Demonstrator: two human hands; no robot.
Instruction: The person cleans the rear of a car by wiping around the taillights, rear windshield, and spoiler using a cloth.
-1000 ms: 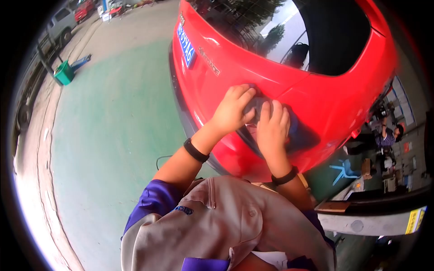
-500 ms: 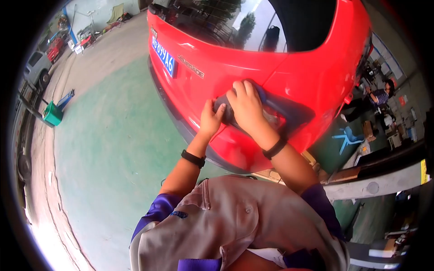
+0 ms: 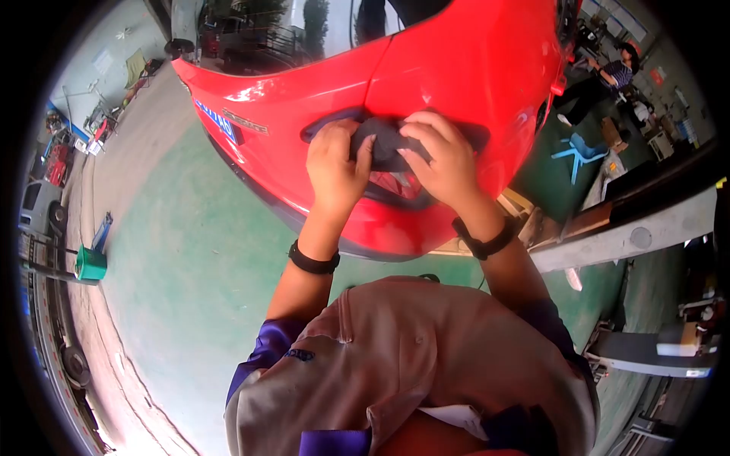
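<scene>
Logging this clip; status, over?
Left grip, right grip: closed on dark pad. Pad at red car's rear. Blue stool off right, not in the way.

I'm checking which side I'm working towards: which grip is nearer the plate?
Left. The left grip, at the plate-side end of the dark pad, is right of the plate in view; the right grip, at the pad's other end, is farther from it.

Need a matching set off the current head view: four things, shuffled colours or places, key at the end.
Column one:
1. bucket
2. stool
3. car
4. dark object

Column two:
A. red
B. between the left hand and right hand
C. green
D. light blue

Pairs: 1-C, 2-D, 3-A, 4-B
</scene>
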